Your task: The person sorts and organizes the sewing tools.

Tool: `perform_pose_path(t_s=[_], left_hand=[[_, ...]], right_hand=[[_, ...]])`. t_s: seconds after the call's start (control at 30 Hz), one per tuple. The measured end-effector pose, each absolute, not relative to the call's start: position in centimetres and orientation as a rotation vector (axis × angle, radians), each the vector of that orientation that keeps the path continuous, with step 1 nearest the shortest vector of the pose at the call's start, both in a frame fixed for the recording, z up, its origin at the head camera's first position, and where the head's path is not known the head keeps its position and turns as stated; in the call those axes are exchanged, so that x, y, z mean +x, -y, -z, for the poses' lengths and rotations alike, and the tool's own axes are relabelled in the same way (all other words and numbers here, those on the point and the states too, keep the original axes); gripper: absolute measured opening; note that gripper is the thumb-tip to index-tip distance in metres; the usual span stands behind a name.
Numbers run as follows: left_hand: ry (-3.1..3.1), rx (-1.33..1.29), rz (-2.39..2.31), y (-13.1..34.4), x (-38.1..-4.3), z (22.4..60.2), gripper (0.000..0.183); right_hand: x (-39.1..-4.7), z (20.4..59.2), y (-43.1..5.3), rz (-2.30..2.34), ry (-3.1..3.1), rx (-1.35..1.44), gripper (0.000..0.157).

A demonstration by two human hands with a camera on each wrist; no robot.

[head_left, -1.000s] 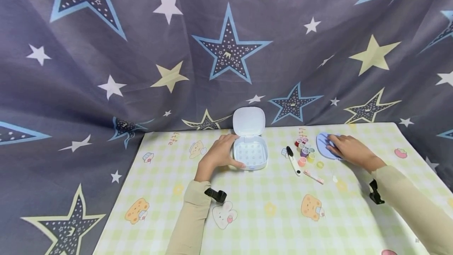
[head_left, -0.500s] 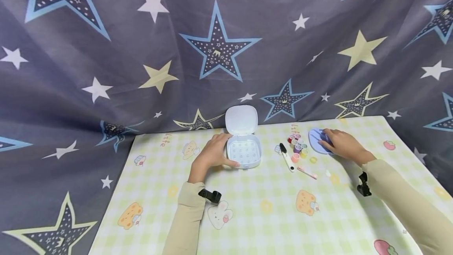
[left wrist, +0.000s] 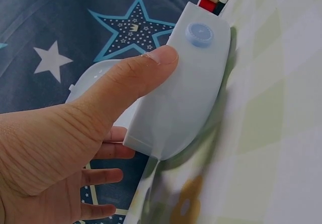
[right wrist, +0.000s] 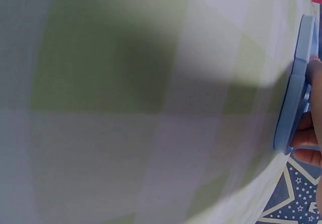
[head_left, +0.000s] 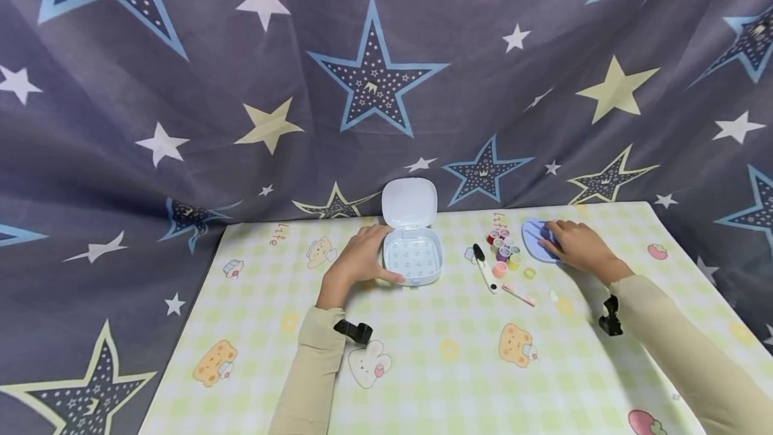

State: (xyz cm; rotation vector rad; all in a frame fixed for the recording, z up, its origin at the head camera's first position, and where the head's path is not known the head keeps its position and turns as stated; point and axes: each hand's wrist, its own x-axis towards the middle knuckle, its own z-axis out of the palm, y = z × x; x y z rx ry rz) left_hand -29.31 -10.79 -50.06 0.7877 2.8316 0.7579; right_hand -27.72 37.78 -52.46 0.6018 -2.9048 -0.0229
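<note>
My left hand (head_left: 359,260) grips the left side of a small pale-blue box (head_left: 417,281). Its lid (head_left: 409,201) stands raised at the back, and rows of small knobs show on the inner floor. In the left wrist view the thumb presses the box's front wall (left wrist: 176,108) near a round blue button (left wrist: 199,34), with other fingertips behind the wall. Over at the right, my right hand (head_left: 582,247) pinches a flat, rounded blue tray (head_left: 534,240). The right wrist view shows that tray (right wrist: 292,103) edge-on, with thumb and fingers on its far side.
Between the hands stand several thread spools (head_left: 504,254) in mixed colours. In front of them lie a white tool with a black end (head_left: 486,270), a small pink stick-like tool (head_left: 518,295) and a yellow ring (head_left: 529,273). A starry cloth (head_left: 374,86) hangs behind the table.
The head view has turned slightly right, so everything sits farther left in it. The right thumb and fingers have settled into a pinch on the tray; the left hand keeps its grip.
</note>
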Motion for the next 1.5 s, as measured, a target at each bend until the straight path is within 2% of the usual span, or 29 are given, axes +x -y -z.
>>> perform_pose_path(t_s=[0.37, 0.5, 0.7, 1.07, 1.3, 1.5], left_hand=[[-2.856, 0.811, -0.748, 10.9, -29.5, 49.9, 0.113], [-2.867, 0.808, -0.748, 10.9, -29.6, 49.7, 0.114], [-2.876, 0.803, -0.772, 11.1, -29.4, 49.5, 0.113], [-2.868, 0.779, -0.803, 11.7, -29.0, 49.6, 0.111], [-2.869, 0.783, -0.785, 11.2, -29.2, 49.5, 0.112], [-2.833, 0.778, -0.765, 10.6, -29.0, 49.7, 0.114]], right_hand=[[-27.8, 50.4, -36.4, -0.082, 3.003, 0.459, 0.052], [-28.0, 48.9, -34.9, -0.231, 2.935, 0.474, 0.048], [-27.9, 47.3, -31.6, -0.28, 2.735, 0.711, 0.035], [-26.4, 46.7, -27.3, -0.073, 2.616, 1.116, 0.025], [-25.6, 47.3, -27.0, -0.016, 2.561, 1.219, 0.031], [-24.6, 48.1, -27.3, -0.014, 2.55, 1.219, 0.023]])
